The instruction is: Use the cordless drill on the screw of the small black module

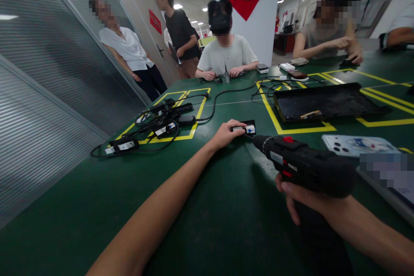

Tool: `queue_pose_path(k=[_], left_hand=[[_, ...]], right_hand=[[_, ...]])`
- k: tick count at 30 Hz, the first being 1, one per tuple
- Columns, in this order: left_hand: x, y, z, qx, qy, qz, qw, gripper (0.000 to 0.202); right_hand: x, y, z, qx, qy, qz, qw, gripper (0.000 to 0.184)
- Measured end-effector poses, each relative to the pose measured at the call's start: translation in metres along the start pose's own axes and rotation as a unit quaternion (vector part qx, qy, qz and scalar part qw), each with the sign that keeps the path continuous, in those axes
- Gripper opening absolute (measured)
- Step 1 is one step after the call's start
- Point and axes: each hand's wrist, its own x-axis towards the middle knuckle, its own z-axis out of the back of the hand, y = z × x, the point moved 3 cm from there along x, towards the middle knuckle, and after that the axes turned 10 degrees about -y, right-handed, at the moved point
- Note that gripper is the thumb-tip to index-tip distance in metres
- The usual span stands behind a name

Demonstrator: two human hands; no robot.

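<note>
My right hand (300, 194) is wrapped round the handle of a black cordless drill (300, 161) with red buttons. The drill's bit points left and reaches the near edge of a small black device with a white label (250, 129). Whether the tip touches a screw is too small to tell. My left hand (228, 133) grips that device against the green table (194, 181), fingers over its top and left end. Part of the device is hidden under those fingers.
Black adapters with cables (164, 120) lie in a yellow-taped area on the left. A black tray (330, 101) holding a small part stands at the right. A phone in a clear case (359, 144) lies beside the drill. People sit and stand beyond the table.
</note>
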Motion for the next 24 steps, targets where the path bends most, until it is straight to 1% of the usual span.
queue_pose_path(k=[9, 13, 17, 20, 24], left_hand=[[0.0002, -0.0006, 0.0, 0.001, 0.0, -0.008, 1.0, 0.031], [-0.0001, -0.0011, 0.0001, 0.001, 0.001, -0.006, 1.0, 0.03], [0.0, -0.0011, -0.0002, 0.001, 0.0, -0.004, 1.0, 0.03], [0.0002, -0.0013, -0.0004, 0.002, 0.0, -0.003, 1.0, 0.03], [0.0003, -0.0017, -0.0001, 0.004, 0.0, 0.001, 1.0, 0.03]], right_hand=[[-0.0004, -0.0064, 0.0005, -0.025, -0.009, -0.022, 0.999, 0.036], [-0.0001, -0.006, -0.0001, -0.017, -0.013, -0.01, 1.0, 0.036], [-0.0002, -0.0053, 0.0008, -0.026, -0.007, -0.002, 1.0, 0.033], [0.0, -0.0056, 0.0006, -0.029, -0.006, -0.014, 0.999, 0.031], [0.0005, -0.0047, -0.001, -0.021, -0.008, -0.026, 0.999, 0.033]])
